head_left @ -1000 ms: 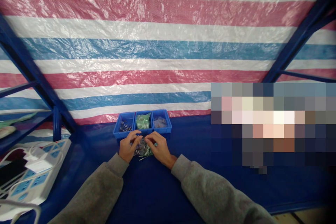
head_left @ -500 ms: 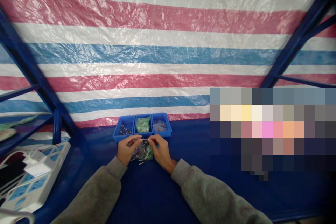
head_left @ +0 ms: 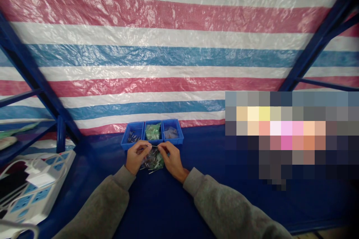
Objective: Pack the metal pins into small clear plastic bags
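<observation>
A thin light-coloured rod (head_left: pixel 153 146) is stretched between my two hands, too small to name exactly. My left hand (head_left: pixel 137 155) pinches its left end between thumb and fingers. At the other end, my right hand (head_left: pixel 171 160) is closed on it in the same way. Beneath the hands lies a pile of small thin metal pieces and clear and green plastic bits (head_left: pixel 153 160), partly hidden by my fingers. Just behind stand three joined blue bins: the left bin (head_left: pixel 125 140) holds dark thin rods, the middle one green packets (head_left: pixel 153 132), the right one clear packets (head_left: pixel 171 133).
A white power strip (head_left: pixel 42 201) with plugs and cables lies at the left on the blue table (head_left: pixel 162 209). Blue metal posts (head_left: pixel 50 93) frame both sides. A striped plastic sheet (head_left: pixel 168 56) hangs behind. A pixelated area covers the right.
Both hands have risen very slightly with the thin rod, which shows a little more plainly between them. The bins and the pile stay in place.
</observation>
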`<state>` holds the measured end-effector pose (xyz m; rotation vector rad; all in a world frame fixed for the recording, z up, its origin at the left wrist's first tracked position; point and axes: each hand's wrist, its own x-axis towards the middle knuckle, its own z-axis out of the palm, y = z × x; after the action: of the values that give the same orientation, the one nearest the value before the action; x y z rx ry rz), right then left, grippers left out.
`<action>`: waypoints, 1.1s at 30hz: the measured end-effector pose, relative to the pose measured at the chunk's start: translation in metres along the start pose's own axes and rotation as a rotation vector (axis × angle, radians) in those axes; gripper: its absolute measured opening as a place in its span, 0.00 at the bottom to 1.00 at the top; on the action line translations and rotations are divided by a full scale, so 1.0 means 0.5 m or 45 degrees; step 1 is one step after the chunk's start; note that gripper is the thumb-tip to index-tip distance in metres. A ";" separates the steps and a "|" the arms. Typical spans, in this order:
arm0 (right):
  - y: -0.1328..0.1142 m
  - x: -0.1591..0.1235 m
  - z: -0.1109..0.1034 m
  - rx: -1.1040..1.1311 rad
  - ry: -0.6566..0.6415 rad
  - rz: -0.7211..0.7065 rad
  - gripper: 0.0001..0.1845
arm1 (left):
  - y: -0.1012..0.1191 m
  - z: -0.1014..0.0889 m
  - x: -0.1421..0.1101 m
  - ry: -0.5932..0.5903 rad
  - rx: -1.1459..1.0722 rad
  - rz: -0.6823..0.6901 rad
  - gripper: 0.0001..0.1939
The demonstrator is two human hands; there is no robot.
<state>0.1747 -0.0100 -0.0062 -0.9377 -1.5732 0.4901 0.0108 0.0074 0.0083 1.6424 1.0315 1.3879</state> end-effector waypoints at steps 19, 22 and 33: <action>-0.009 -0.001 -0.003 0.019 0.055 0.014 0.11 | -0.005 -0.007 -0.004 0.043 0.465 0.255 0.14; -0.010 -0.001 -0.004 0.014 0.056 0.012 0.11 | -0.007 -0.008 -0.003 0.095 0.471 0.252 0.15; -0.004 -0.001 -0.002 0.006 0.044 -0.001 0.11 | -0.002 -0.009 -0.004 -0.023 0.451 0.270 0.11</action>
<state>0.1751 -0.0121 -0.0047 -0.9374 -1.5406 0.4743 0.0059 0.0059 0.0073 2.0689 1.1705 1.3785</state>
